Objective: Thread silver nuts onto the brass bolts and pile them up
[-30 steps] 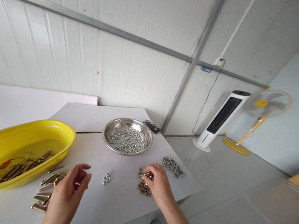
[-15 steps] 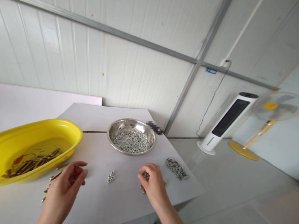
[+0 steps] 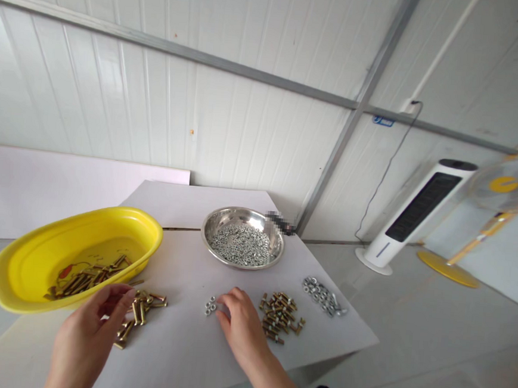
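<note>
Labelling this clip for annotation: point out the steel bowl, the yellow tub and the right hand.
stainless steel bowl [image 3: 244, 211], head view, on the far rim
yellow plastic tub [image 3: 123, 211], head view, on the far rim
right hand [image 3: 242, 325], head view, on the back of the hand

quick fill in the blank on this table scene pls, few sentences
The plastic tub with brass bolts in it is ____.
The left hand is next to a loose pile of bolts lying ____ the tub.
The right hand, by a few silver nuts, has a second pile of bolts on its ____ side.
The round bowl is made of shiny ____.

Missing words: yellow; outside; right; metal
</note>
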Available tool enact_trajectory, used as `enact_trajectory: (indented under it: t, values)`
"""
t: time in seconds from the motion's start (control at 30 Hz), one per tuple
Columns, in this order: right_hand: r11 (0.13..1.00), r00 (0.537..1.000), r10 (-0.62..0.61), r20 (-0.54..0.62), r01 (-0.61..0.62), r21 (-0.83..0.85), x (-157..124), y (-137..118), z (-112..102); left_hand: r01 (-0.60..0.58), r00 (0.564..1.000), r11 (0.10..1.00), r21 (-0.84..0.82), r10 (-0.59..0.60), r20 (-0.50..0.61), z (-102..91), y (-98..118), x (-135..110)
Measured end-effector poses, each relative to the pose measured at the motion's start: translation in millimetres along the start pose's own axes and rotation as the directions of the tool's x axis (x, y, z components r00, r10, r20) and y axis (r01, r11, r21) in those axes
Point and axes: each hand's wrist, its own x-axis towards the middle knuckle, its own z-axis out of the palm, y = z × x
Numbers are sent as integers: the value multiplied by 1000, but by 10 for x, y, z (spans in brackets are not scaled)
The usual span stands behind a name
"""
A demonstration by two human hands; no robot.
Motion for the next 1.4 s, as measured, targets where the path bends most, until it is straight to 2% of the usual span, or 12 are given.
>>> enact_trajectory:
  t: [0.1,0.2,0.3,0.4,0.5,0.57,0.83,1.0,1.13,1.4]
  values:
    - [1000,1000,0,8,0,-4,27,-21,34,-3,996,990,137,-9,85,-70,-122,55]
    - [1000,1000,3,11,-3,-10,34,-53,72,-74,983,970,232,31,183,-89,-239,55]
    - [1000,1000,6,12,-6,-14,38,-77,99,-124,974,942,311,56,219,-122,-325,32]
    - [1000,1000,8,17,-8,-13,48,-85,109,-118,967,931,345,29,253,-155,-385,35]
    - [1000,1000,10,21,-9,-8,61,-82,106,-113,932,938,328,-15,361,-141,-443,55]
    - [1000,1000,10,23,-10,-4,67,-76,99,-130,920,938,321,-7,392,-114,-474,56]
    - [1000,1000,17,25,-18,7,42,-8,100,-198,910,921,336,44,413,-41,-503,41]
    - [1000,999,28,34,-28,9,4,58,107,-248,915,889,385,85,393,53,-623,92]
    - [1000,998,26,55,-27,15,-20,94,80,-264,887,889,375,71,457,84,-689,142]
    - [999,997,11,76,-14,43,-76,109,23,-275,915,922,272,165,368,14,-507,138]
